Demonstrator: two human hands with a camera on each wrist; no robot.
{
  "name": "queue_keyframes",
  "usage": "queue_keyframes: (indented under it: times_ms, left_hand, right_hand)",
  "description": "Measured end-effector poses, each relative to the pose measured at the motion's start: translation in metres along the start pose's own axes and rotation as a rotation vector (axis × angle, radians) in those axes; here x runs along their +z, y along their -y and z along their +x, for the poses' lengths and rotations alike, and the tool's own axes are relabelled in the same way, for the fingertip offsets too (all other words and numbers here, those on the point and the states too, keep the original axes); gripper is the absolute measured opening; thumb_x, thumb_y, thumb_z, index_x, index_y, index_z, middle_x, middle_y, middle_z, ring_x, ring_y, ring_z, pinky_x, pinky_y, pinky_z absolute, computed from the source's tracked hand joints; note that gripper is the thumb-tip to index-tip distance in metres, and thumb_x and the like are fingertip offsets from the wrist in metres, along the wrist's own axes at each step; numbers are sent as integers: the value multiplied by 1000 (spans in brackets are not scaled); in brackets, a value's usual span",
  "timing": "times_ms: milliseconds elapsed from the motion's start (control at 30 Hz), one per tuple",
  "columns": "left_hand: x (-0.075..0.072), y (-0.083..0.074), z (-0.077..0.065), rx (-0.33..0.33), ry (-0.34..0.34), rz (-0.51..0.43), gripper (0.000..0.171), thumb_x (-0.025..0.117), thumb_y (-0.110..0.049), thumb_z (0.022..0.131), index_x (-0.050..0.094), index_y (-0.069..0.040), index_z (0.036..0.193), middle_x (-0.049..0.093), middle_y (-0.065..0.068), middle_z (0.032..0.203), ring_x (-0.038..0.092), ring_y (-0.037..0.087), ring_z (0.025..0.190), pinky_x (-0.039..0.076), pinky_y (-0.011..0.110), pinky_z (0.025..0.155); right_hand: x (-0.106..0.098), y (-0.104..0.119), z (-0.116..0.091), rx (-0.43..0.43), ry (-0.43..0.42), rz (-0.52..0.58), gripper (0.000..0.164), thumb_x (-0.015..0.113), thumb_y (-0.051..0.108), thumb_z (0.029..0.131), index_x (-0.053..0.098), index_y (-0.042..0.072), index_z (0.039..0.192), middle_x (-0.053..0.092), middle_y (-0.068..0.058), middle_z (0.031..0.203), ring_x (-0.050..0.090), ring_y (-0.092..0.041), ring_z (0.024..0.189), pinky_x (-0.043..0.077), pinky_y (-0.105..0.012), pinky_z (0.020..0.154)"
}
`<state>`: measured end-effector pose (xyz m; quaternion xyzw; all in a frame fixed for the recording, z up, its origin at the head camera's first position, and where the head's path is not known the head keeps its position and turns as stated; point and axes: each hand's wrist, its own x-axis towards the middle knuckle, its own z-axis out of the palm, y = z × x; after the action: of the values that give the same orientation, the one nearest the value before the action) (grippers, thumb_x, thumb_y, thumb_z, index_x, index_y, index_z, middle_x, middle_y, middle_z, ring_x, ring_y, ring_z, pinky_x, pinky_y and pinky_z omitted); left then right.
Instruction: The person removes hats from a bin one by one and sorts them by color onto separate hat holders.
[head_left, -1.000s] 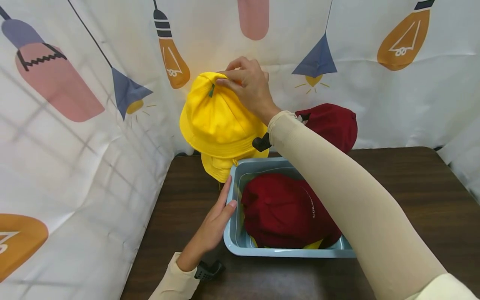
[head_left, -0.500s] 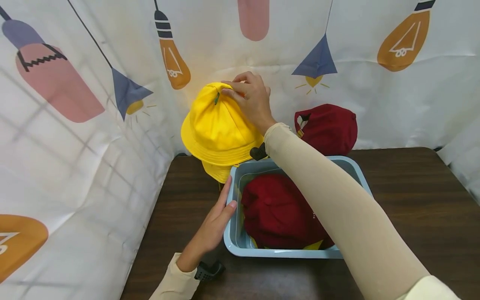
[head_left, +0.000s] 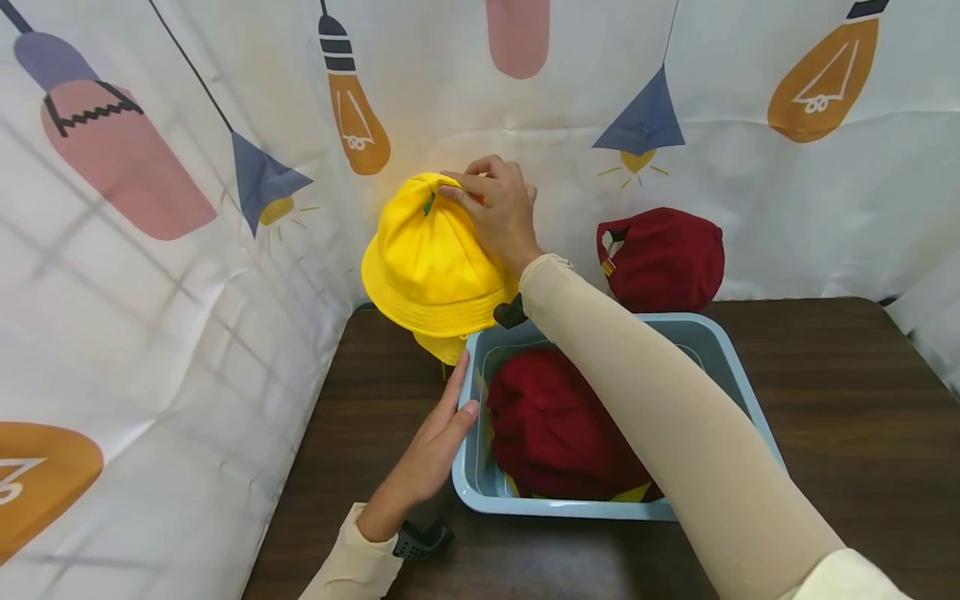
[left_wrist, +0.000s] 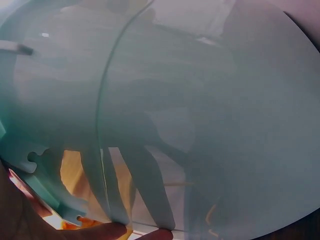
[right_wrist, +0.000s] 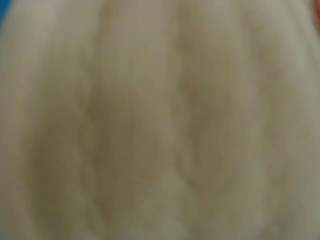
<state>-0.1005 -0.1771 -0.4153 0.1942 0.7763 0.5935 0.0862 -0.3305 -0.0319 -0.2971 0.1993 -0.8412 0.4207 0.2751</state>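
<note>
At the back left of the table in the head view, a yellow brimmed hat (head_left: pixel 435 267) with a small green tab near its top is pinched at the crown by my right hand (head_left: pixel 501 208). Below its brim shows more yellow cloth (head_left: pixel 442 346). My left hand (head_left: pixel 429 450) rests with extended fingers against the left side of a light-blue plastic basin (head_left: pixel 570 508). Inside the basin lies a dark red cap (head_left: pixel 551 425), with yellow edges peeking out beneath it. The left wrist view shows the glossy basin wall (left_wrist: pixel 240 125) and fingertips at the bottom.
Another dark red cap (head_left: pixel 667 258) stands behind the basin at the back edge of the dark wooden table (head_left: pixel 862 392). A white curtain (head_left: pixel 555 125) printed with lamps encloses the back and left. Blurred beige sleeve cloth (right_wrist: pixel 160 120) fills the right wrist view.
My right hand has lowered the yellow hat by its crown, toward the table. More of the basin and the rear red cap shows as the right forearm shifted left. My left hand stayed put.
</note>
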Motion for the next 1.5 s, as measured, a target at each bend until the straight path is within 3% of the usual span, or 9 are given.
queue_keyframes:
  times_ms: [300,467,600,800,1000,1100,1267,1367,1500]
  left_hand:
    - [1,-1,0,-14,2,18,64,35,-27,112,0,-33,165,-1,-8,173,5,22,160,8,61,125]
    - [0,-1,0,-21,0,24,64,35,-28,112,0,-33,165,-1,-9,173,5,21,160,8,61,125]
    - [0,0,1,-24,-3,35,63,35,-29,112,0,-34,165,-1,-9,173,5,20,160,9,59,126]
    - [-2,-1,3,-36,-15,75,65,39,-31,111,3,-34,165,4,-9,173,11,20,159,19,55,124]
    - [-13,-12,-6,-55,-39,219,61,37,-36,112,7,-30,165,11,-8,172,17,21,158,20,54,124]
    - [-26,-19,-12,-73,-107,337,58,35,-38,112,15,-27,165,26,-2,169,29,23,155,27,55,122]
    - [-51,-27,-13,-75,-342,488,56,40,-42,110,35,-17,160,55,10,150,56,31,134,48,59,106]
    - [-64,-27,-4,-47,-462,536,59,49,-44,107,40,-14,157,53,12,147,55,33,131,49,60,103]
    - [-76,-24,16,6,-515,605,77,65,-48,98,35,-12,160,37,17,157,40,37,143,38,64,112]
  right_hand:
    - [-1,-4,-2,195,245,-77,49,61,65,91,80,27,117,64,6,109,53,-13,107,33,-43,91]
    - [-4,-7,-1,248,342,-91,54,53,68,95,75,30,125,62,6,113,53,-13,108,33,-44,88]
    - [-10,-11,0,293,425,-110,60,42,73,97,68,33,136,57,4,127,48,-17,121,33,-49,94]
    - [-30,-15,-2,320,468,-93,65,37,73,98,58,34,146,48,1,144,39,-23,135,31,-53,103]
    - [-56,-13,-10,271,462,-45,66,44,67,100,56,23,148,47,-5,144,43,-25,132,41,-44,111]
    - [-68,-10,-16,249,472,-48,67,46,67,99,56,22,148,48,-6,142,45,-25,129,44,-43,109]
    - [-89,-11,-30,233,508,-79,69,49,68,97,55,22,148,48,-6,142,48,-26,125,45,-46,106]
    - [-97,-17,-40,237,527,-92,72,53,68,95,55,21,149,47,-8,142,48,-28,123,46,-48,104]
    - [-102,-24,-56,236,553,-117,77,59,69,91,55,18,149,47,-10,141,47,-28,124,45,-49,103]
